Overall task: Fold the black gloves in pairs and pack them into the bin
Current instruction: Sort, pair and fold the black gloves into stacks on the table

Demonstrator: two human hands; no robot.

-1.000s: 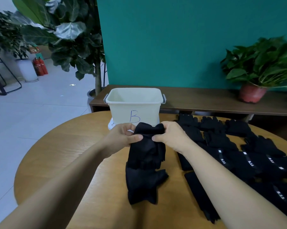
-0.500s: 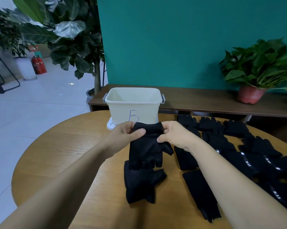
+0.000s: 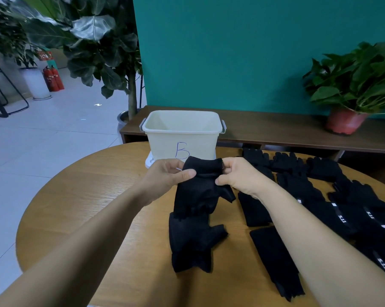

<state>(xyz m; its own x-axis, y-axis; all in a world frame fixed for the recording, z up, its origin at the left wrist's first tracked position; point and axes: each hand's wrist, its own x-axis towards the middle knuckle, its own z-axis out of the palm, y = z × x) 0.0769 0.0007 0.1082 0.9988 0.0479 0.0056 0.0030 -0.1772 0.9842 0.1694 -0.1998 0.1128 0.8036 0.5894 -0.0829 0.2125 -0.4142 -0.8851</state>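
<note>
Over table (image 3: 94,196) by teal wall (image 3: 231,52), left grip (image 3: 167,176), right grip (image 3: 240,176) on perhaps doubled glove (image 3: 198,196)

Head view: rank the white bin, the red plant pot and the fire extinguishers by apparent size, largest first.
1. white bin
2. red plant pot
3. fire extinguishers, which look smallest partly because they stand much farther back

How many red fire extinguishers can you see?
2. The left extinguisher and right extinguisher stand side by side at far left, beside the white plant pot. More may be hidden.
</note>
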